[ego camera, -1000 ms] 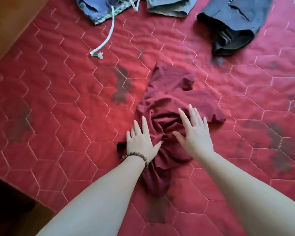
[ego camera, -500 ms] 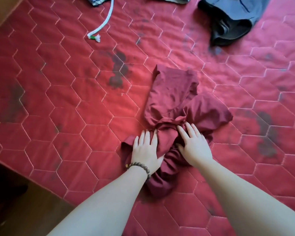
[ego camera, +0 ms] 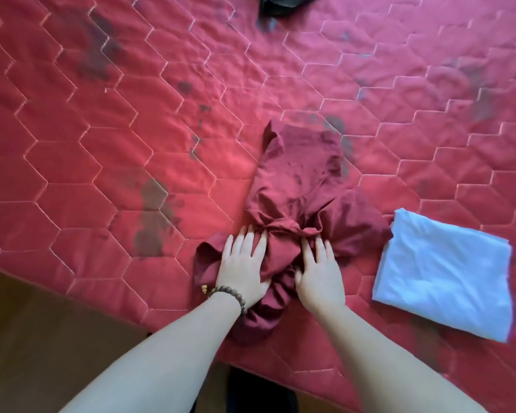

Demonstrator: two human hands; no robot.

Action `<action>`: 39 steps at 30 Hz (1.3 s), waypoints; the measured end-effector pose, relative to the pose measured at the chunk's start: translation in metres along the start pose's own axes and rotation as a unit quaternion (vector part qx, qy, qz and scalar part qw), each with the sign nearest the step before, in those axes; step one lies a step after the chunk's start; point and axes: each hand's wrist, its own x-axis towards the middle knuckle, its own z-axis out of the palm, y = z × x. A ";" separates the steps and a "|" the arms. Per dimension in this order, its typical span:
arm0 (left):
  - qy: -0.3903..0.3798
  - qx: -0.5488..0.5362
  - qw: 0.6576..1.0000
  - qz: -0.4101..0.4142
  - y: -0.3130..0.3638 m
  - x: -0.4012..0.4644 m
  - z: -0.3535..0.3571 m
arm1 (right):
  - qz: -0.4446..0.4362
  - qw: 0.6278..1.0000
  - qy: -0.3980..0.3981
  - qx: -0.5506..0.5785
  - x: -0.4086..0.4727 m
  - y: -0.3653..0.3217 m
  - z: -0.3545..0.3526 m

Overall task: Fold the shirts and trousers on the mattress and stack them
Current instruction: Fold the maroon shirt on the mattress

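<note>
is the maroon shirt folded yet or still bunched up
Still bunched up: the maroon shirt lies crumpled, twisted at the middle, under the flat left hand and right hand.

Soft, even daylight, brightest at the frame's centre; shadows faint. Slight motion blur throughout. Wide-angle bending curves the mattress stitching near the edges.

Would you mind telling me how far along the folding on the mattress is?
Done: one pale blue garment lies folded on the mattress. In hand: the left hand and right hand press flat on the crumpled maroon garment. Left: folding it, the dark clothing at the top edge, and stacking.
</note>
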 end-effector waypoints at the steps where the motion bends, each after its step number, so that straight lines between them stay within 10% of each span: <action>1: -0.001 -0.002 1.000 0.002 0.011 -0.006 0.005 | 0.000 1.000 -0.007 -0.001 -0.008 0.009 0.001; 6: 0.016 -0.036 0.999 -0.001 0.021 -0.030 0.000 | 0.027 0.998 -0.038 0.032 -0.022 0.021 -0.009; 11: 0.060 -0.102 0.983 -0.138 -0.019 -0.052 -0.016 | -0.099 0.978 0.180 0.031 -0.025 -0.022 -0.026; 18: 0.036 -0.230 0.956 -0.178 -0.054 -0.050 -0.019 | -0.258 0.965 -0.026 -0.045 -0.014 -0.079 0.004; 25: 0.075 -0.360 0.921 -0.130 -0.063 -0.037 -0.062 | -0.190 0.980 0.042 -0.035 -0.011 -0.095 -0.012; 39: 0.216 -0.425 0.878 0.032 -0.042 -0.058 -0.406 | -0.163 0.908 0.182 0.340 -0.079 -0.159 -0.353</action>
